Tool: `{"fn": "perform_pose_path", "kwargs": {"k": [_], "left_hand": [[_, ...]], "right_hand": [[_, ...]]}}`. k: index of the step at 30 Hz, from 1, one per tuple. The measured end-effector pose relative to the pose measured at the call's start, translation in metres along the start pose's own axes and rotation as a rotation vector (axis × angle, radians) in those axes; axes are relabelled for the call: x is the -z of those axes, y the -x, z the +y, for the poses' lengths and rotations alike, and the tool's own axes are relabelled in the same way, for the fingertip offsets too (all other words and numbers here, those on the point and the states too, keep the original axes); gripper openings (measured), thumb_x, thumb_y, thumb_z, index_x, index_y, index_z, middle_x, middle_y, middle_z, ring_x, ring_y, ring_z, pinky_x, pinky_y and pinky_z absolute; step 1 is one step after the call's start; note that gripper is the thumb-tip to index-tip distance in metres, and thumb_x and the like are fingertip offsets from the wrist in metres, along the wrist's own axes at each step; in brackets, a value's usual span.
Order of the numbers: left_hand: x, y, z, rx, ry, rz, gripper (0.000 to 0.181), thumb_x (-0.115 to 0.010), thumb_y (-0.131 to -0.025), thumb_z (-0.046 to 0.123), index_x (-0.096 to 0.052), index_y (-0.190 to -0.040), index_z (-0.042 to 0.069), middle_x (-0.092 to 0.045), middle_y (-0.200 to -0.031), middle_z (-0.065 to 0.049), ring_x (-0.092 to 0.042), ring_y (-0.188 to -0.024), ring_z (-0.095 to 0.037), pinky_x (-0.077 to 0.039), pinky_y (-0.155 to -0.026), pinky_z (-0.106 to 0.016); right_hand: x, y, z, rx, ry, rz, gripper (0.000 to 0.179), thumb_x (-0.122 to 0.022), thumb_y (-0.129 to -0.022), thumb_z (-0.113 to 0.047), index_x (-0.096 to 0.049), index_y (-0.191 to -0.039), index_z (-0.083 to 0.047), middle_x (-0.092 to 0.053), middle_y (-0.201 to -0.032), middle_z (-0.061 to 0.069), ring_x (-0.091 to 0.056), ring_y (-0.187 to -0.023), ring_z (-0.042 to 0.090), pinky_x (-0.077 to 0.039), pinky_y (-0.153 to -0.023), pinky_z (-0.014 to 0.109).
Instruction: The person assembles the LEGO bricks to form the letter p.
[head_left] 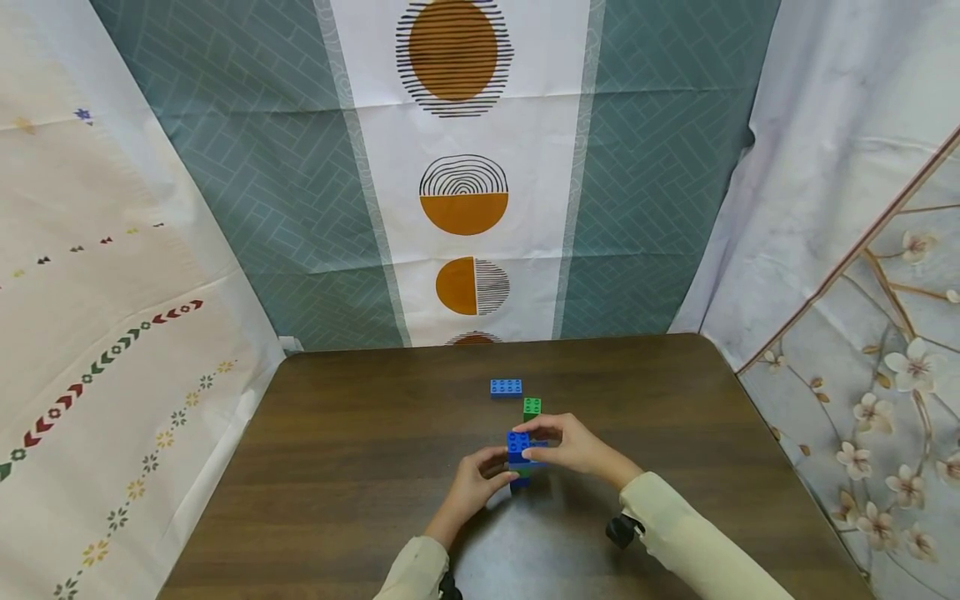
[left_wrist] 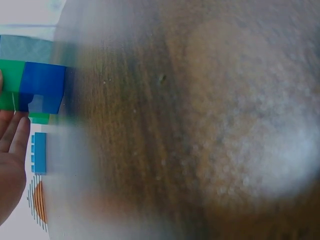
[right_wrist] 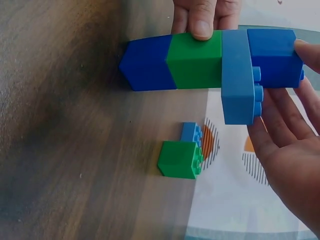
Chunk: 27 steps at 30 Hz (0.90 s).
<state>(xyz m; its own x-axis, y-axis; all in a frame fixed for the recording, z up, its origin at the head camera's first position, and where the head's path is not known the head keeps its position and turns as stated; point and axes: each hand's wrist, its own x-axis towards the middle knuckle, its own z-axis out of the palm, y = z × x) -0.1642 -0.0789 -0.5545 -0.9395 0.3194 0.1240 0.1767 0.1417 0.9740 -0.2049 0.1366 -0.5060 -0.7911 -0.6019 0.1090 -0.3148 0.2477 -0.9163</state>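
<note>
Near the middle of the dark wooden table [head_left: 337, 433], a column of studded toy bricks [head_left: 519, 467] stands upright between both hands. From the bottom up come a dark blue base brick [right_wrist: 147, 64], a green brick [right_wrist: 195, 67], a longer light blue brick [right_wrist: 237, 90] jutting to the person's right, and a dark blue top brick [right_wrist: 275, 60]. The left hand [head_left: 472, 487] pinches the green brick between thumb and fingers; the right hand [head_left: 573, 446] pinches the dark blue top brick. All look like smooth, rigid plastic, so probably light, stiff and hard to break, though the slick faces could slide under a loose hold. The flat sides of the green brick seem the steadiest place to grip; pressing on the overhang would likely pry the joint apart. Beyond lie a loose green brick [head_left: 532, 406] and a loose light blue brick [head_left: 506, 387].
</note>
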Motion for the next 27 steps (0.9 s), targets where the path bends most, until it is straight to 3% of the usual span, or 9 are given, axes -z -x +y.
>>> {"fn": "perform_pose_path", "kwargs": {"k": [8, 16, 27], "left_hand": [[-0.001, -0.001, -0.006, 0.007, -0.009, -0.004, 0.031, -0.068, -0.087, -0.001, -0.063, -0.117, -0.004, -0.065, -0.114, -0.021, -0.062, -0.109, -0.037, -0.053, -0.091, -0.039], [-0.001, -0.006, -0.036, 0.002, -0.020, 0.009, 0.034, -0.070, -0.087, 0.005, -0.064, -0.120, 0.002, -0.066, -0.116, -0.015, -0.062, -0.110, -0.029, -0.053, -0.091, -0.035], [-0.001, -0.005, -0.033, 0.021, -0.042, 0.005, 0.035, -0.071, -0.088, 0.014, -0.064, -0.122, 0.007, -0.066, -0.118, -0.010, -0.062, -0.112, -0.026, -0.053, -0.092, -0.033]], "right_hand": [[0.001, 0.005, -0.028, 0.015, -0.021, -0.012, 0.032, -0.067, -0.089, -0.005, -0.063, -0.120, 0.004, -0.066, -0.114, 0.019, -0.063, -0.103, 0.034, -0.048, -0.093, 0.058], [0.000, 0.005, -0.025, 0.022, -0.066, -0.009, 0.033, -0.067, -0.090, -0.004, -0.061, -0.121, 0.004, -0.065, -0.115, 0.019, -0.062, -0.104, 0.034, -0.045, -0.095, 0.061], [0.002, 0.007, -0.026, -0.007, -0.050, -0.014, 0.035, -0.066, -0.091, -0.007, -0.060, -0.124, 0.003, -0.064, -0.117, 0.018, -0.061, -0.108, 0.035, -0.045, -0.096, 0.059]]}}
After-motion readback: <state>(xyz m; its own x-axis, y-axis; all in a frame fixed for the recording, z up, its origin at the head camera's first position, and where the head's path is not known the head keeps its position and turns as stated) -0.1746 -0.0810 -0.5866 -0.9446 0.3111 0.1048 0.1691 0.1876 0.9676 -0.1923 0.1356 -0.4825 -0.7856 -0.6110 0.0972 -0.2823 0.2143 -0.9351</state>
